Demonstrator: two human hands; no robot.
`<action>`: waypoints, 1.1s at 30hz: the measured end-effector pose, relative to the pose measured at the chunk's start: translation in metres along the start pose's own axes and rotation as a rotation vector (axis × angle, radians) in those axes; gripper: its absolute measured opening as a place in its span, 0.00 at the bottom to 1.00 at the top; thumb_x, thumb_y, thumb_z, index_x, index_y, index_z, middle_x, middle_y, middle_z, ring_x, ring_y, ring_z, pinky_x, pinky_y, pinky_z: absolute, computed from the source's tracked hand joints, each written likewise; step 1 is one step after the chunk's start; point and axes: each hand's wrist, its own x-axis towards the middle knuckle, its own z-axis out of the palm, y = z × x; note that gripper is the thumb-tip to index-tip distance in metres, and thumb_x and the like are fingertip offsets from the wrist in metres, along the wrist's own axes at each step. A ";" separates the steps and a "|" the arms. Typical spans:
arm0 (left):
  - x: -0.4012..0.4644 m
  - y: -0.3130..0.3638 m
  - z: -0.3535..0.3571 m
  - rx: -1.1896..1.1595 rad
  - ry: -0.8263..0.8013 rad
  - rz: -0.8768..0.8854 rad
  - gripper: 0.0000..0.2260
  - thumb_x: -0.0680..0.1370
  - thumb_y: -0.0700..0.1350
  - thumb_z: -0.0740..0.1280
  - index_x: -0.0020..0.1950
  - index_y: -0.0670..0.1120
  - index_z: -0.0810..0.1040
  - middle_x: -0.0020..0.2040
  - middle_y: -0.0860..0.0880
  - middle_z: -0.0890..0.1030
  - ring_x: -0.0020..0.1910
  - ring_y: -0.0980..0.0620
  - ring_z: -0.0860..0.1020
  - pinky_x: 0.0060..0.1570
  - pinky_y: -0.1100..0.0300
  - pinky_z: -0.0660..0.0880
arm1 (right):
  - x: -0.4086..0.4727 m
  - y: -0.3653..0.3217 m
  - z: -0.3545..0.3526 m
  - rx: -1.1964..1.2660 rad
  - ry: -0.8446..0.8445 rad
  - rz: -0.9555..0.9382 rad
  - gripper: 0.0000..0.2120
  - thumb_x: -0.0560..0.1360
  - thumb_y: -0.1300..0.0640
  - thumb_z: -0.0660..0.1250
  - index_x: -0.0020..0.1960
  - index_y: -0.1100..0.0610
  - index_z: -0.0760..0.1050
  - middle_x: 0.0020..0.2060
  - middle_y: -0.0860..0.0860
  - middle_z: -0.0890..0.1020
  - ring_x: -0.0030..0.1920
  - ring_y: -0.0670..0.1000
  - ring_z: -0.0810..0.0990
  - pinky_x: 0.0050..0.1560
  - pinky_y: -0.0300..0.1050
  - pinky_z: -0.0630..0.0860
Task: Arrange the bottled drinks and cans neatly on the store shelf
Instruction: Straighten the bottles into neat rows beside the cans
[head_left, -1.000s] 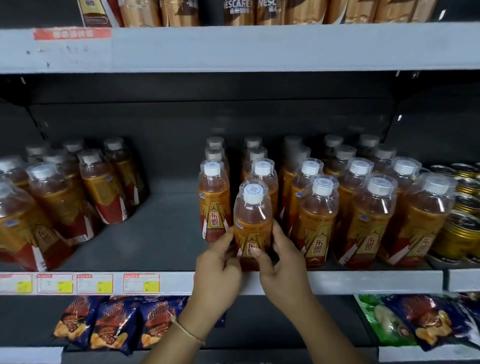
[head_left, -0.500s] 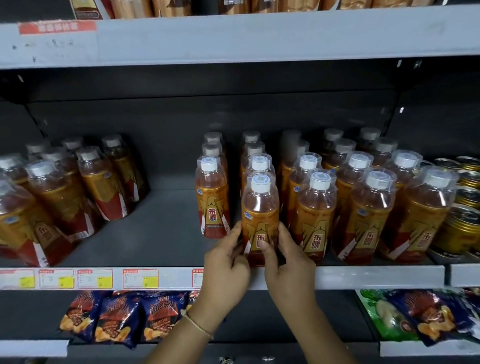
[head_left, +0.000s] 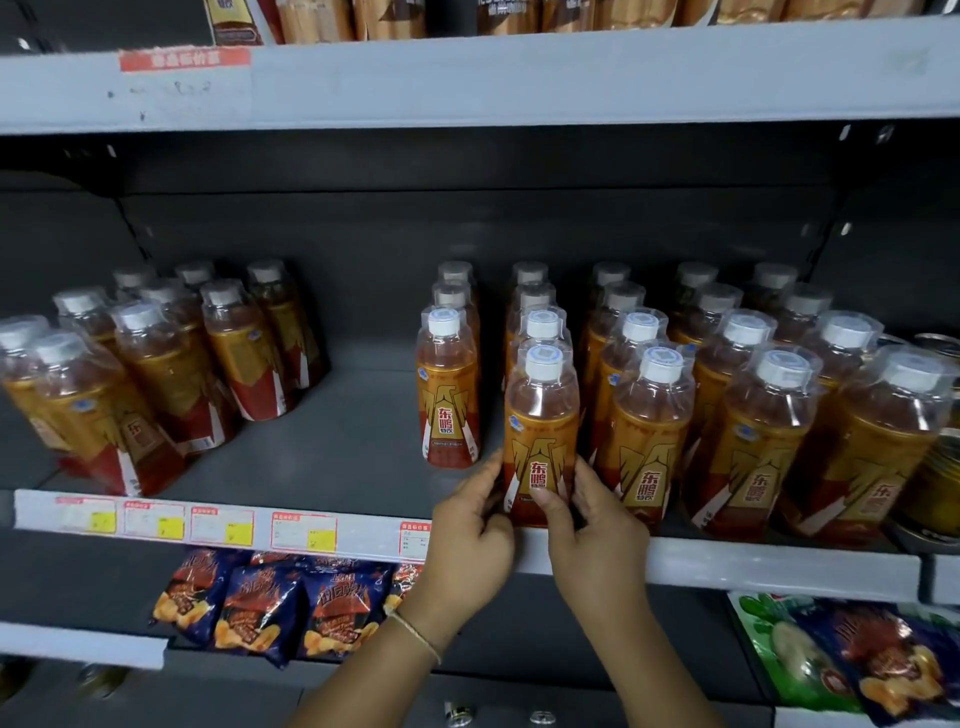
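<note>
Head view. Middle shelf (head_left: 779, 569), grey front rail, dark back panel. Both hands are at the front edge, on one orange bottle (head_left: 540, 415) with a white cap under a clear shrink sleeve and an orange-and-red label.

Left hand (head_left: 470, 545): fingers reach up along the bottle's left lower side, thumb tip at the label edge; it grips the base. A thin band sits on that wrist.

Right hand (head_left: 597, 540): thumb lies across the lower label, fingers curl round the right side; it grips the same bottle. The bottle stands upright at the rail, foremost in its file.

Just left of it, set further back, a single-file row of bottles (head_left: 448, 395) runs toward the back panel. To the right, four more rows of bottles (head_left: 769, 431) stand upright, close together, front ones near the rail. At the far right edge of the shelf, gold cans (head_left: 935, 488) are partly cut off by the frame.

Left end of the shelf: a looser cluster of bottles (head_left: 156, 374), well apart from the held one, bare shelf floor between.

Price tags (head_left: 208, 525) are fixed on the rail left of the hands. Below, blue snack bags (head_left: 270, 603) on the left; a green bag (head_left: 795, 654) and more blue ones on the right. The upper shelf (head_left: 467, 78) carries brown packages, cropped.
</note>
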 end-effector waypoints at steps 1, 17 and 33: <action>0.000 0.001 0.000 0.002 -0.004 0.001 0.31 0.70 0.34 0.56 0.68 0.60 0.71 0.63 0.60 0.79 0.65 0.59 0.76 0.64 0.64 0.71 | 0.000 0.002 0.000 0.000 -0.008 -0.006 0.24 0.78 0.53 0.70 0.73 0.55 0.73 0.60 0.50 0.83 0.61 0.48 0.81 0.63 0.48 0.77; -0.001 0.016 -0.113 0.118 0.383 0.100 0.23 0.75 0.26 0.58 0.59 0.50 0.77 0.56 0.52 0.82 0.56 0.62 0.79 0.61 0.63 0.75 | -0.026 -0.070 0.065 0.161 0.136 -0.438 0.12 0.76 0.59 0.67 0.59 0.59 0.80 0.52 0.53 0.79 0.53 0.49 0.79 0.55 0.38 0.75; -0.026 -0.023 -0.335 0.443 0.861 0.128 0.20 0.78 0.41 0.61 0.70 0.46 0.70 0.62 0.49 0.72 0.61 0.52 0.72 0.59 0.66 0.68 | -0.027 -0.175 0.263 0.101 -0.327 -0.355 0.16 0.82 0.58 0.61 0.69 0.54 0.75 0.62 0.43 0.77 0.63 0.42 0.75 0.62 0.31 0.68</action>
